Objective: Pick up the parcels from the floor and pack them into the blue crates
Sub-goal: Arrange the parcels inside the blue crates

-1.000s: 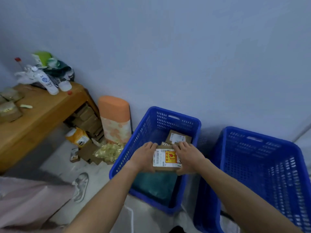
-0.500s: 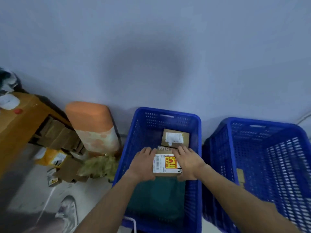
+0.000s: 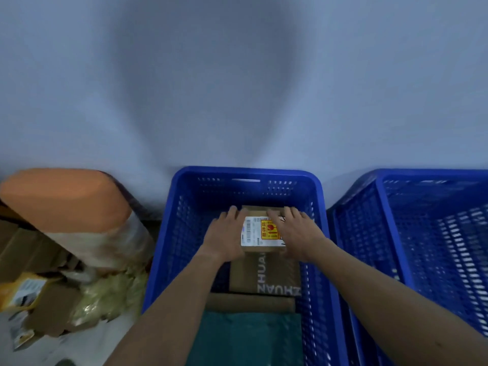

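A: What fills most of our view?
B: A pale blue-grey wall (image 3: 237, 75), and at its foot two blue crates side by side: the middle crate (image 3: 169, 247) right under us, and the right crate (image 3: 449, 247) just beside it, partly cut off by the edge.
A: And to our left?
B: An orange-topped roll (image 3: 66, 202) stands upright by the wall, just beside the middle crate, with a blurred heap of cardboard boxes (image 3: 52, 310) on the floor (image 3: 79, 347) in front of it.
A: What lies in the middle crate?
B: Nearest us is a teal padded mailer (image 3: 250, 339), then a flat brown parcel (image 3: 250, 302), then a lettered carton (image 3: 264, 276). The small labelled parcel (image 3: 257, 233) sits over the carton's far end, white label up.
A: Where are our hands?
B: Both are on that parcel. Our left hand (image 3: 224, 239) lies along its left side, fingers (image 3: 232, 211) pressed together and nearly straight. Our right hand (image 3: 298, 233) covers its right side, fingers (image 3: 274, 219) slightly spread across the top. Thumbs are hidden, so we cannot tell whether they tuck underneath.
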A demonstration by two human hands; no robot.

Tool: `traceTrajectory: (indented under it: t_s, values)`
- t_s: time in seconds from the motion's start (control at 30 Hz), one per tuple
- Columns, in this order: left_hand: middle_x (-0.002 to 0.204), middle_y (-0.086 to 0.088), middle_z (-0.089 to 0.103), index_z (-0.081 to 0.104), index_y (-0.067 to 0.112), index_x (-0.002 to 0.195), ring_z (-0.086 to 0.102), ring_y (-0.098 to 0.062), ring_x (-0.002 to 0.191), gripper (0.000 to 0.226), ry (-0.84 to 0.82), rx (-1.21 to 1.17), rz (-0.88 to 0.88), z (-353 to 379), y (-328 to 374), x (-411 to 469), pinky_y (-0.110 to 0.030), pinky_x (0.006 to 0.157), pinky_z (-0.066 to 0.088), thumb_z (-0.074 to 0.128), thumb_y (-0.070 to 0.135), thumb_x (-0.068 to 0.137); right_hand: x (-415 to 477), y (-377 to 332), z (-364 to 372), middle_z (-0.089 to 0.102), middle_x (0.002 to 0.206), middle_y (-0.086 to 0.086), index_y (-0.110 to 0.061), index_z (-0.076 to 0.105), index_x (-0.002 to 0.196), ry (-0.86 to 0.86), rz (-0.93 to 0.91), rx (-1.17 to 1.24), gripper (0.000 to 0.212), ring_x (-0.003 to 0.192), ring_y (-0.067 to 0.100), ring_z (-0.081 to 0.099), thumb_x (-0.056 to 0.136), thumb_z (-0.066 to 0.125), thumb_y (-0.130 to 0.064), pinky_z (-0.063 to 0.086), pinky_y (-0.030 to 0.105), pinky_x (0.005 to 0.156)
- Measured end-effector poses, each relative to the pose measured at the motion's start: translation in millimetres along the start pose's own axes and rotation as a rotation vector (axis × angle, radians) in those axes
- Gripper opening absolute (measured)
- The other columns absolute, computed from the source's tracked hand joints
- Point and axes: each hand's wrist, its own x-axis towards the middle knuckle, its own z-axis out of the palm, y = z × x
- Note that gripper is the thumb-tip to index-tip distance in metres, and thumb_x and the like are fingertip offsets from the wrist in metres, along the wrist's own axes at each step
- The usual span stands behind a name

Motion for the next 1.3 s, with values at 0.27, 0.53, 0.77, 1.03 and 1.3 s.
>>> traceTrajectory:
  t_s: [0.27,0.53,0.77,1.03,1.3]
  values:
    - [0.133,-0.004,0.036,0.015,0.02,0.152,0.049,-0.026,0.112,0.11,-0.101,0.006,-0.011,66.0,-14.3,86.8,-0.043,0.089,0.05,0.08,0.041,0.067,71.7,25.6,61.8,0.027,0.143,0.024,-0.016,-0.004,0.156,-0.055,0.08,-0.053,0.113,0.131,0.04,0.034,0.079,0.072,-0.048,0.037,0.048,0.107]
    - [0.159,-0.012,0.012,0.002,0.022,0.157,0.045,-0.033,0.127,0.111,-0.109,0.035,-0.038,84.0,-10.0,111.1,-0.046,0.1,0.047,0.075,0.048,0.078,91.1,36.6,80.4,0.02,0.149,0.03,-0.012,-0.004,0.156,-0.059,0.137,-0.096,0.091,0.136,0.044,0.03,0.093,0.059,-0.033,0.038,0.049,0.106]
    - [0.16,-0.019,0.004,0.007,0.015,0.157,0.05,-0.035,0.118,0.088,-0.085,0.29,-0.076,68.5,14.9,100.4,-0.043,0.091,0.048,0.064,0.018,0.09,80.9,40.1,77.6,0.021,0.148,0.027,-0.001,0.017,0.15,-0.073,0.157,-0.081,0.067,0.131,0.04,0.036,0.096,0.052,-0.018,0.049,0.044,0.094]
    - [0.158,-0.013,0.021,0.011,0.021,0.156,0.046,-0.034,0.124,0.095,-0.146,0.214,-0.117,22.6,26.7,47.3,-0.046,0.099,0.044,0.069,0.048,0.085,20.1,23.8,36.9,0.03,0.146,0.025,-0.001,0.028,0.145,-0.123,0.14,0.063,0.06,0.129,0.037,0.042,0.094,0.054,-0.017,0.048,0.044,0.096]
    - [0.161,-0.01,0.022,0.013,0.026,0.157,0.038,-0.031,0.138,0.096,-0.178,0.143,-0.094,-70.8,69.6,-34.0,-0.047,0.107,0.042,0.066,0.059,0.084,-88.5,17.2,-42.0,0.04,0.135,0.018,-0.004,0.034,0.139,-0.17,0.161,0.252,0.052,0.119,0.031,0.049,0.092,0.054,-0.015,0.047,0.042,0.094]
